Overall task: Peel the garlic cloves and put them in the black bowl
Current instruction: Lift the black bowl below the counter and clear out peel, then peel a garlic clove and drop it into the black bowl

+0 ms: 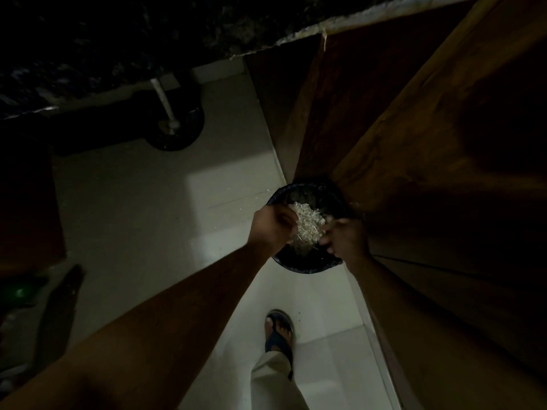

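Note:
A heap of white garlic peels (307, 223) is held between my two hands above a round black bin (305, 266) lined with a dark bag, standing on the floor. My left hand (272, 226) curls round the left side of the heap. My right hand (346, 238) cups its right side with bent fingers. More pale scraps lie inside the bin under the heap. No peeled cloves and no black bowl are in view. The light is dim.
A brown wooden cabinet door (429, 137) stands open close on the right, touching the bin. A dark stone countertop edge (177, 54) runs above, with a white pipe (164, 108) beneath it. My sandalled foot (279, 335) is on the pale tiled floor (148, 217). Dark objects lie at the left.

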